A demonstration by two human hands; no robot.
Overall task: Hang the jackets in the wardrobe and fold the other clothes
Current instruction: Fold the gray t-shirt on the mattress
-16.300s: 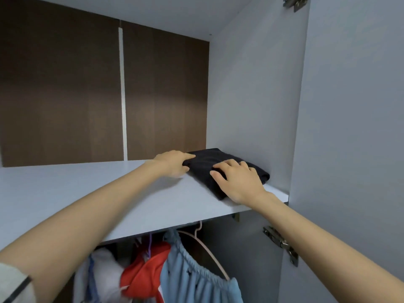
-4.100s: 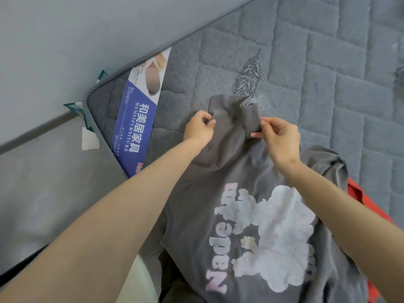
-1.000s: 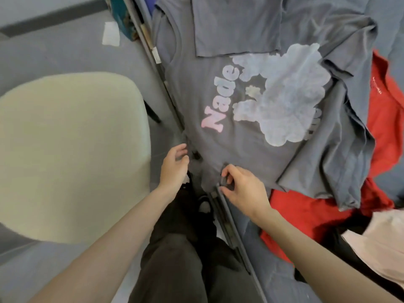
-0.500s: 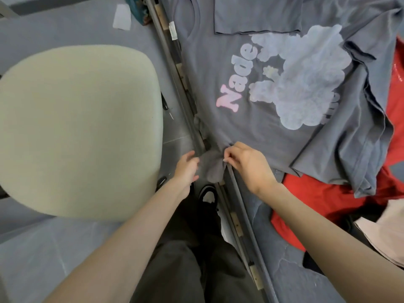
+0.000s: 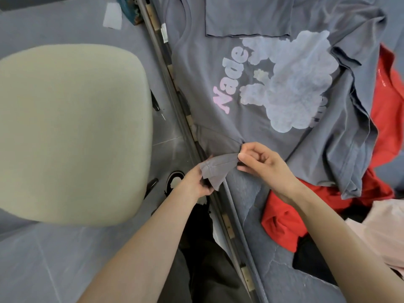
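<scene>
A grey T-shirt [image 5: 258, 119] with pink "Nade" lettering and a pale cloud print lies spread on the grey quilted bed [image 5: 269, 243]. One sleeve is folded flat across its top. My left hand [image 5: 194, 182] pinches the left end of a small grey flap at the shirt's near edge. My right hand [image 5: 262, 165] pinches the flap's right end between thumb and forefinger, and the flap is lifted off the bed edge.
A red garment [image 5: 286, 217] lies crumpled under the shirt's right side. A pale pink cloth [image 5: 380, 235] and a dark garment [image 5: 314, 270] lie at the lower right. A cream chair seat [image 5: 70, 132] stands left of the bed frame [image 5: 175, 92]. My shoe [image 5: 175, 182] shows below.
Both hands have lifted the grey flap higher and stretched it between them. The view has shifted slightly, so the shirt sits lower in frame.
</scene>
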